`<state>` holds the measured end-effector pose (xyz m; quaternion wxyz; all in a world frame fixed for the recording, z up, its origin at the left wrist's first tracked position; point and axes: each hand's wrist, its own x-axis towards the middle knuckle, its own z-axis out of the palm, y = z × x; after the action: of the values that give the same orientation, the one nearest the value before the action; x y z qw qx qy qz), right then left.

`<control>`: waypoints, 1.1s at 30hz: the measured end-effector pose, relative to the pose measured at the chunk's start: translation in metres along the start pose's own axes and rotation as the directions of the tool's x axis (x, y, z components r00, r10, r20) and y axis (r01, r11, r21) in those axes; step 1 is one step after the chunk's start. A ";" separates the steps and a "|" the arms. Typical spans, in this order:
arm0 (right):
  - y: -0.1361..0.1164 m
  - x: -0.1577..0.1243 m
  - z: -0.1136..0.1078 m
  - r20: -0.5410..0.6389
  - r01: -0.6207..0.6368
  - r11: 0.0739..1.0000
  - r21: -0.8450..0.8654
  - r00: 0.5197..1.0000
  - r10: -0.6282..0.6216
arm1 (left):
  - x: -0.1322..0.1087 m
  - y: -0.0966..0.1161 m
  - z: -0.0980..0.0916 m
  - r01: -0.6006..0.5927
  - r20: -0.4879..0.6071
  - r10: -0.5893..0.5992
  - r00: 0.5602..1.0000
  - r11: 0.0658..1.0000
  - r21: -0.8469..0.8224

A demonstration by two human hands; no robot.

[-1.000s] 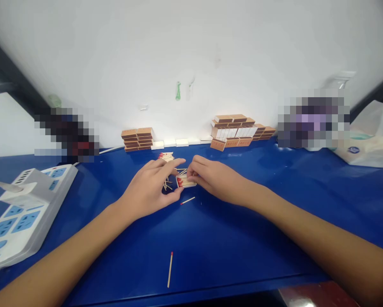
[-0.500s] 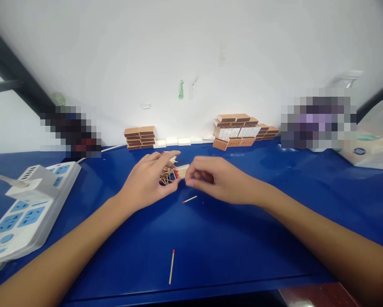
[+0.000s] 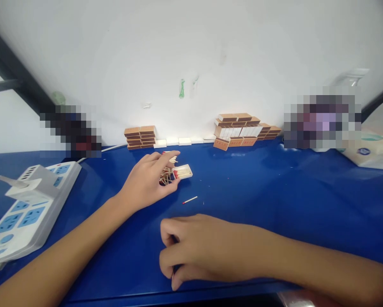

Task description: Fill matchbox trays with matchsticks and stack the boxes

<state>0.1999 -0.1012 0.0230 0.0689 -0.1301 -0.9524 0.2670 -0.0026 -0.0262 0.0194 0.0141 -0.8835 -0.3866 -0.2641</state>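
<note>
Displaced from frame centre to lower centre, the right hand is curled, any held item indiscernible, while the white rectangular cardboard match tray lies above it at centre, long axis roughly left-to-right, beside the nearer, half-open, empty-looking left hand.

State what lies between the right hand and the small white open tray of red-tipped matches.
In the head view, a loose red-tipped wooden match and a tiny pale speck lie on the blue tabletop between right hand and tray.
</note>
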 end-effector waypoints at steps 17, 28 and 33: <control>0.049 -0.007 -0.038 -0.773 -0.318 0.900 -0.298 0.634 -0.031 | -0.003 0.007 0.005 -0.036 -0.062 0.037 0.997 0.999 0.017; 0.074 -0.007 -0.037 -0.811 -0.216 0.923 0.317 0.442 0.382 | -0.003 0.009 0.005 0.036 -0.184 -0.062 0.981 0.989 -0.142; 0.084 -0.006 -0.031 -0.762 -0.310 0.903 0.297 0.493 0.420 | -0.002 0.010 0.004 0.060 -0.174 -0.085 0.981 0.988 -0.145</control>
<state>0.2301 -0.0183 0.0045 0.4458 -0.4318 -0.7457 0.2424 0.0050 -0.0338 0.0168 -0.0225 -0.8403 -0.3962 -0.3694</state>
